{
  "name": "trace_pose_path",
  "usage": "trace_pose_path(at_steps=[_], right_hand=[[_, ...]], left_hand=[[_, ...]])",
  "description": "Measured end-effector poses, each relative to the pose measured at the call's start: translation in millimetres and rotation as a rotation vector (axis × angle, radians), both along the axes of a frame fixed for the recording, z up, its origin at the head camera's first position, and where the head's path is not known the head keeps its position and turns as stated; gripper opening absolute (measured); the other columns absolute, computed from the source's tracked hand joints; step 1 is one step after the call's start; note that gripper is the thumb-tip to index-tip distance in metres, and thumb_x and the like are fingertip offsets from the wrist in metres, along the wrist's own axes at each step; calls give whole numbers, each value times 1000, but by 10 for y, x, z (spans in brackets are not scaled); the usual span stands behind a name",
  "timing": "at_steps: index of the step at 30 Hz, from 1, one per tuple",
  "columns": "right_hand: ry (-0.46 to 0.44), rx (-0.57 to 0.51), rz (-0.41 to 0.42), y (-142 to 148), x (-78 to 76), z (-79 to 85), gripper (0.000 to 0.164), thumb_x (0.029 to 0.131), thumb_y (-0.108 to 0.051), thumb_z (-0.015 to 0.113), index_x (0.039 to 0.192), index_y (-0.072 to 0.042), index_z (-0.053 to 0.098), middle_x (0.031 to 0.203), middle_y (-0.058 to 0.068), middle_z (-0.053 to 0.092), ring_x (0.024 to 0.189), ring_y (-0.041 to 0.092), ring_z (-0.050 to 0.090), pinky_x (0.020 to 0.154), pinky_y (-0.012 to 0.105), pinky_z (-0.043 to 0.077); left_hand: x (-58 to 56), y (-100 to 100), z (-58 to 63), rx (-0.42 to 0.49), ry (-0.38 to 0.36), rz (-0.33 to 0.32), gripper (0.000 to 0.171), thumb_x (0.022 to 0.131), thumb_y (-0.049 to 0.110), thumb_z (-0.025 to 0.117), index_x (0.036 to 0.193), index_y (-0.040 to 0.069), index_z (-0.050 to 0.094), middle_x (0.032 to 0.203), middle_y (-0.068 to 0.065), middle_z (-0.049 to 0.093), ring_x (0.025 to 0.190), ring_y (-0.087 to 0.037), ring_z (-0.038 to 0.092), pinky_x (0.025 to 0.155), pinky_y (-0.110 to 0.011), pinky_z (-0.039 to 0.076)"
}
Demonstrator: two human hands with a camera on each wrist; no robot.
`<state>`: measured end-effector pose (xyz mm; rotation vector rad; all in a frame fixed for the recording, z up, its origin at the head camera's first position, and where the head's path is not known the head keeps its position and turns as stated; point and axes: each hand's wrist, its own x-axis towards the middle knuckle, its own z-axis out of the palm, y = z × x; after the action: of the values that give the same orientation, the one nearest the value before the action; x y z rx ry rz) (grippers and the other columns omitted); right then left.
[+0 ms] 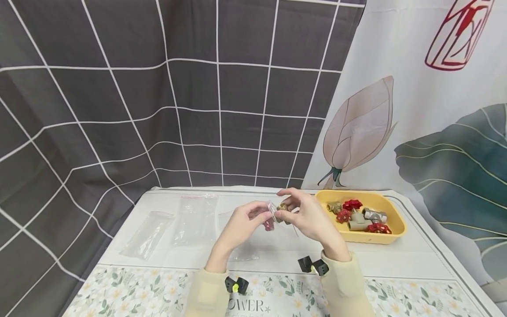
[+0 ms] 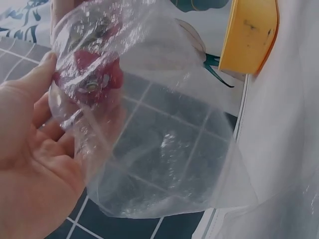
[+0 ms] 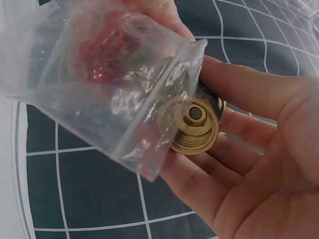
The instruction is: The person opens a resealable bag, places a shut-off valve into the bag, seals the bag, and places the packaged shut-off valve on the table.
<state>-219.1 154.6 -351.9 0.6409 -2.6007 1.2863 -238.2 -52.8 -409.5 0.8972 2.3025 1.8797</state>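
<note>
Above the middle of the table, my left hand [image 1: 245, 222] pinches the mouth of a clear zip bag [image 2: 164, 169] between thumb and fingers. My right hand [image 1: 306, 215] grips a brass valve [image 3: 195, 130] by its body. Its threaded end sticks out of the bag's mouth, facing the camera in the right wrist view. The valve's red handwheel [image 2: 94, 74] shows through the plastic, inside the bag. The bag's lower part hangs loose, and its red seal strip lies beside the brass end.
A yellow tray [image 1: 368, 237] at the right holds red-handled valves [image 1: 352, 204], a grey pipe fitting [image 1: 358, 223] and a metal tee [image 1: 375, 215]. Flat clear bags lie on the table: one at far left [image 1: 148, 235], a larger one [image 1: 196, 220], another [image 1: 243, 252] below my hands.
</note>
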Motion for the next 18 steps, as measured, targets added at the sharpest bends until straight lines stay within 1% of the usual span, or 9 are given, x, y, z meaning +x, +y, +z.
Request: trace_pose_path(at_steps=[2, 6, 9, 12, 15, 18], right_hand=[[3, 8, -10, 3, 2, 6, 46, 81, -14, 81, 122, -11, 61, 83, -5, 68, 71, 11, 65, 62, 30, 53], [23, 34, -23, -15, 10, 10, 49, 79, -13, 82, 123, -10, 61, 82, -6, 68, 71, 10, 64, 60, 29, 53], [29, 71, -23, -45, 19, 8, 46, 79, -12, 82, 120, -8, 62, 79, -6, 68, 69, 9, 63, 57, 28, 53], [16, 122, -16, -70, 33, 8, 42, 78, -12, 82, 116, -9, 63, 79, -6, 68, 67, 7, 63, 58, 26, 53], [16, 162, -17, -98, 40, 0, 41, 78, -11, 81, 115, -9, 63, 79, -5, 69, 66, 5, 63, 60, 26, 53], [48, 183, -36, -136, 36, -21, 42, 77, -9, 81, 116, -8, 63, 79, -3, 70, 64, 4, 62, 58, 25, 53]], left_hand=[[-2, -1, 0, 16, 8, 33, 25, 98, 27, 60, 118, 13, 65, 89, 1, 72, 84, -16, 70, 93, -38, 50], [-4, 17, 12, 25, 31, 89, 25, 97, 26, 63, 116, 10, 68, 97, 1, 73, 93, -13, 69, 96, -38, 49], [4, 41, 22, 15, 42, 103, 29, 96, 28, 64, 117, 10, 67, 107, -1, 72, 101, -14, 68, 96, -37, 50], [24, 59, 34, -3, 47, 88, 33, 97, 31, 63, 121, 8, 66, 112, -3, 71, 103, -16, 67, 95, -38, 50], [40, 66, 37, 0, 27, 55, 34, 98, 30, 61, 124, 9, 64, 107, -4, 71, 91, -19, 70, 84, -37, 55], [53, 77, 45, 41, -16, 20, 30, 99, 25, 59, 123, 7, 65, 94, -5, 72, 73, -25, 70, 68, -37, 58]])
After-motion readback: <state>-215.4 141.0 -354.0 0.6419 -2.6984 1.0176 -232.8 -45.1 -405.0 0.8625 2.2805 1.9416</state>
